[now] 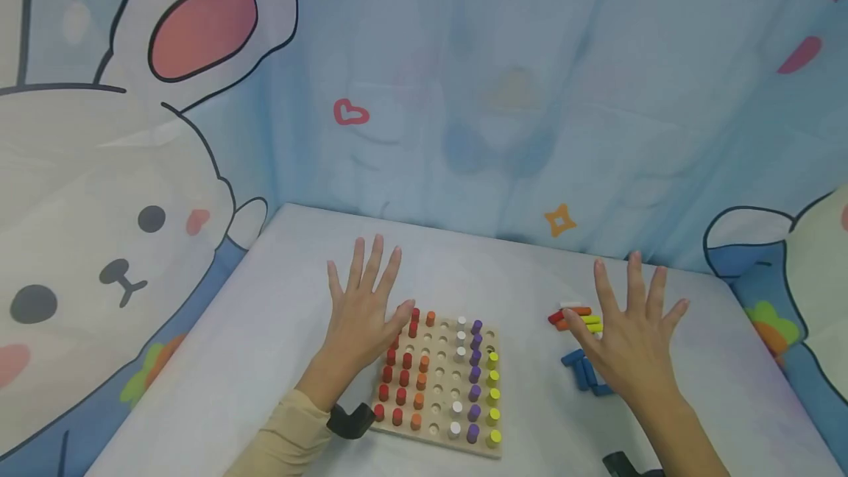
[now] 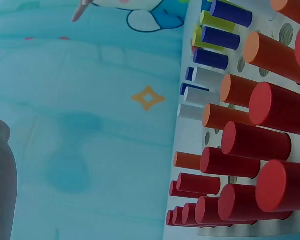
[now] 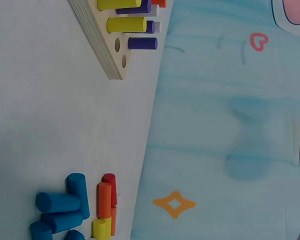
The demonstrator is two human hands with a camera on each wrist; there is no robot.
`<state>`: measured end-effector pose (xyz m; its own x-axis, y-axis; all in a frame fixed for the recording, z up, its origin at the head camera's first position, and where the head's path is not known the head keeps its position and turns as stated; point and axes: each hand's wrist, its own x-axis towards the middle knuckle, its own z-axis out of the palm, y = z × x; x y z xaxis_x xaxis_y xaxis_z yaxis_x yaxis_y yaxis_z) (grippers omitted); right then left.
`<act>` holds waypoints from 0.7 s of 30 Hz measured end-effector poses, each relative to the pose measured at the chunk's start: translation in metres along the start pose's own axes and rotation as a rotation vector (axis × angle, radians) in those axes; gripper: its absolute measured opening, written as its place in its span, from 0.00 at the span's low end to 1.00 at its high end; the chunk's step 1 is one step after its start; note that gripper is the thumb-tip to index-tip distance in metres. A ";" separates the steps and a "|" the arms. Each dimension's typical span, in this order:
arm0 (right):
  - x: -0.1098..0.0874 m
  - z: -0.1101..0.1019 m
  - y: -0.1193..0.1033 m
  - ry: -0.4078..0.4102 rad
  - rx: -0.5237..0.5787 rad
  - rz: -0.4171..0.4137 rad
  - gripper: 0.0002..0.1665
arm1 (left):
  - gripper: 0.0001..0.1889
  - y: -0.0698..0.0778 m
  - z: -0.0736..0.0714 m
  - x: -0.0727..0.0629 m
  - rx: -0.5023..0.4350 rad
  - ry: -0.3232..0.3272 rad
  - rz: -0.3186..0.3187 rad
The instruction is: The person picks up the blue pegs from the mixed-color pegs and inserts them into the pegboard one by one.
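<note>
My left hand (image 1: 361, 326) hovers at the upper left side of a wooden pegboard (image 1: 446, 376), fingers spread and holding nothing. Its thumb overlaps the board's edge in the head view. Columns of red pegs (image 1: 401, 396), orange pegs (image 1: 419, 401), white pegs (image 1: 457, 409), purple pegs (image 1: 474, 393) and yellow pegs (image 1: 494, 397) stand upright in the board, with bare holes among them. With fingers also spread, my right hand (image 1: 632, 348) is beside loose blue pegs (image 1: 580, 374) and partly covers them. The left wrist view has red pegs (image 2: 255, 142) close up.
Behind the blue pegs lies a small group of loose red, orange, yellow and white pegs (image 1: 583, 321). Everything rests on a white table (image 1: 530, 278). A light blue curtain (image 1: 411, 35) with cartoon prints hangs along its back edge and sides.
</note>
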<state>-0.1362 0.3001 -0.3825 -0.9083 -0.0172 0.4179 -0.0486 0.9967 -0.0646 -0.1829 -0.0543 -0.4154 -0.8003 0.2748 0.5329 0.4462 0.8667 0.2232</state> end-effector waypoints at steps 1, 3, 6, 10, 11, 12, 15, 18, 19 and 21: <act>0.000 0.000 0.000 -0.003 -0.001 0.004 0.55 | 0.40 0.000 0.000 0.000 -0.002 0.003 0.001; 0.000 0.001 0.000 -0.005 -0.002 0.006 0.54 | 0.39 -0.001 0.000 -0.002 -0.003 0.004 0.002; -0.001 0.003 0.000 -0.007 0.002 0.004 0.54 | 0.38 -0.001 0.000 -0.004 -0.008 0.006 0.006; -0.003 0.006 0.000 -0.022 0.007 0.009 0.54 | 0.39 -0.003 0.000 -0.008 -0.022 0.001 0.003; -0.003 0.006 0.000 -0.027 0.008 0.012 0.54 | 0.39 -0.004 0.000 -0.010 -0.027 -0.002 0.001; -0.003 0.007 -0.001 -0.031 0.009 0.013 0.54 | 0.39 -0.005 0.000 -0.011 -0.032 -0.003 -0.001; -0.004 0.009 -0.001 -0.044 0.014 0.018 0.54 | 0.40 -0.008 0.000 -0.016 -0.042 -0.008 -0.004; -0.005 0.011 -0.001 -0.051 0.015 0.023 0.54 | 0.41 -0.010 0.002 -0.022 -0.052 -0.018 -0.006; -0.005 0.012 -0.001 -0.054 0.014 0.025 0.54 | 0.41 -0.011 0.003 -0.024 -0.051 -0.026 -0.009; -0.006 0.013 -0.001 -0.051 0.015 0.023 0.55 | 0.42 -0.012 0.004 -0.028 -0.052 -0.047 -0.016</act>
<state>-0.1365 0.2985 -0.3964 -0.9292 0.0017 0.3696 -0.0329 0.9956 -0.0874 -0.1675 -0.0712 -0.4359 -0.8249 0.2808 0.4905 0.4519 0.8489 0.2741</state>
